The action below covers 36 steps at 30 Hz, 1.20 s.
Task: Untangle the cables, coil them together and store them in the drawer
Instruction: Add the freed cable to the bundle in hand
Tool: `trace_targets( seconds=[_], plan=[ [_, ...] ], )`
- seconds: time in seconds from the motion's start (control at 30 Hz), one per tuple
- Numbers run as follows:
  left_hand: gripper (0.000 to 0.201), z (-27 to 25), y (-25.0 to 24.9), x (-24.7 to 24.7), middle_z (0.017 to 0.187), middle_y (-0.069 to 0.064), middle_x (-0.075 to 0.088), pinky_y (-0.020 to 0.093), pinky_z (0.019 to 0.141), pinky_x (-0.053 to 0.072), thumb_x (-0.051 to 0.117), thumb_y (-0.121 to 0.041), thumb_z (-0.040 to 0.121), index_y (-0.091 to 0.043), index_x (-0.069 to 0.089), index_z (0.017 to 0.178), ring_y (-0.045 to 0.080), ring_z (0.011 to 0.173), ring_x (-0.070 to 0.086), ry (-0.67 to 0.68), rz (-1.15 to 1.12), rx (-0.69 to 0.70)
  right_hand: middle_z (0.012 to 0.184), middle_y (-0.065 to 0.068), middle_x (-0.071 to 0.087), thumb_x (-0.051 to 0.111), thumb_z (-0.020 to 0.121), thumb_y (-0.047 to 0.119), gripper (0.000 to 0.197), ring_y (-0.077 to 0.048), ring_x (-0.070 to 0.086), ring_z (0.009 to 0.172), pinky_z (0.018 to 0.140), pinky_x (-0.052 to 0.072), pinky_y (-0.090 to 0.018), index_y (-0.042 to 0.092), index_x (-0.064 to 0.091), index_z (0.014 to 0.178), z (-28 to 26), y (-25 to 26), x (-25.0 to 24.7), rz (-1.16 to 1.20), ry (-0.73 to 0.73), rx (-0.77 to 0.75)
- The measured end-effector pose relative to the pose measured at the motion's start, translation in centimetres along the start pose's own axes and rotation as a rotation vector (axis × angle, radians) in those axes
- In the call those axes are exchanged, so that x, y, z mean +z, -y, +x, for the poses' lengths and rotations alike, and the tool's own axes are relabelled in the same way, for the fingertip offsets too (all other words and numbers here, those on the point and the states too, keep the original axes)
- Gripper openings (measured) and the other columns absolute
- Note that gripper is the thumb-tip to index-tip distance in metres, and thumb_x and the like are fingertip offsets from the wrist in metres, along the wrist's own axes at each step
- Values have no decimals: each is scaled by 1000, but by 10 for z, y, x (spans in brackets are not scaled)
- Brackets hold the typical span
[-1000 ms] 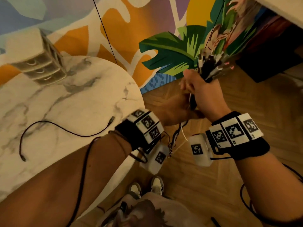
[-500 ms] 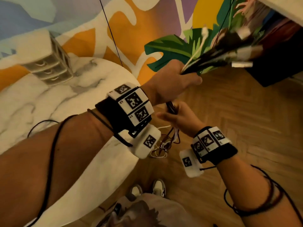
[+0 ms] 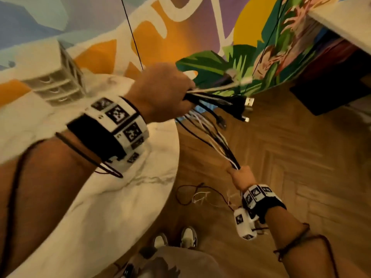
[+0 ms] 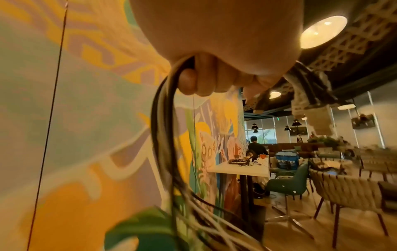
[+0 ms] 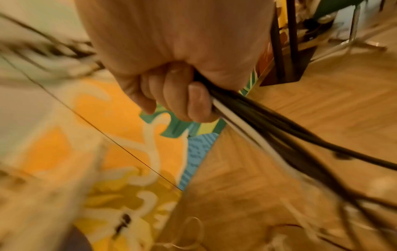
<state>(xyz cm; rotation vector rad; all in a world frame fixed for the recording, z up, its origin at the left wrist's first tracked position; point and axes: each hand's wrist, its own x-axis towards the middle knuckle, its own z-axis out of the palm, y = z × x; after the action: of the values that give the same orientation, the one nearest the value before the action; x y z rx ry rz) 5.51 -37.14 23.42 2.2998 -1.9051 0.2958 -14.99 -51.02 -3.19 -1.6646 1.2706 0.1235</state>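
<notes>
My left hand (image 3: 166, 91) is raised over the table edge and grips a bundle of black and white cables (image 3: 210, 135) just behind their plugs (image 3: 241, 103), which stick out to the right. The bundle runs down and to the right to my right hand (image 3: 240, 175), which is fisted around it lower over the floor. The loose tails (image 3: 198, 195) hang below that hand. In the left wrist view, fingers (image 4: 214, 76) curl around the dark cables (image 4: 163, 135). In the right wrist view, my right hand (image 5: 178, 95) clasps the blurred cables (image 5: 268, 129).
A round marble table (image 3: 120, 197) fills the left. A small white drawer unit (image 3: 52, 85) stands on its far left, drawers closed. A painted wall is behind, with a thin black cord (image 3: 132, 37) hanging on it. A dark furniture base (image 3: 329, 93) sits on the wooden floor at right.
The plug ends passed from my right hand to my left, which rose. My right hand slid down along the bundle, pulling it straight.
</notes>
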Motion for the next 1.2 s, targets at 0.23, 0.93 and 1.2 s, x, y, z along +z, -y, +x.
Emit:
trace_targets(
  seconds=[0.23, 0.93, 1.2],
  plan=[
    [38, -16, -57, 77, 55, -1, 41, 34, 50, 28, 48, -46, 77, -15, 44, 55, 31, 62, 51, 127, -613, -479, 41, 1, 34, 56, 80, 5, 36, -15, 29, 36, 43, 26, -26, 18, 38, 52, -65, 87, -22, 307, 77, -225],
    [36, 29, -28, -8, 42, -14, 39, 11, 51, 31, 58, -25, 91, -35, 45, 59, -3, 45, 42, -435, -908, -411, 53, -10, 31, 56, 85, 11, 42, -22, 33, 49, 54, 31, -37, 20, 33, 51, -61, 75, 0, 161, 146, -339],
    [29, 26, -9, -20, 52, -12, 42, 20, 51, 37, 56, -28, 91, -37, 48, 65, 2, 46, 43, -490, -834, -422, 51, 2, 47, 60, 87, 27, 34, -14, 43, 46, 47, 32, -26, 18, 43, 58, -28, 70, 4, -88, 56, -147]
  ],
)
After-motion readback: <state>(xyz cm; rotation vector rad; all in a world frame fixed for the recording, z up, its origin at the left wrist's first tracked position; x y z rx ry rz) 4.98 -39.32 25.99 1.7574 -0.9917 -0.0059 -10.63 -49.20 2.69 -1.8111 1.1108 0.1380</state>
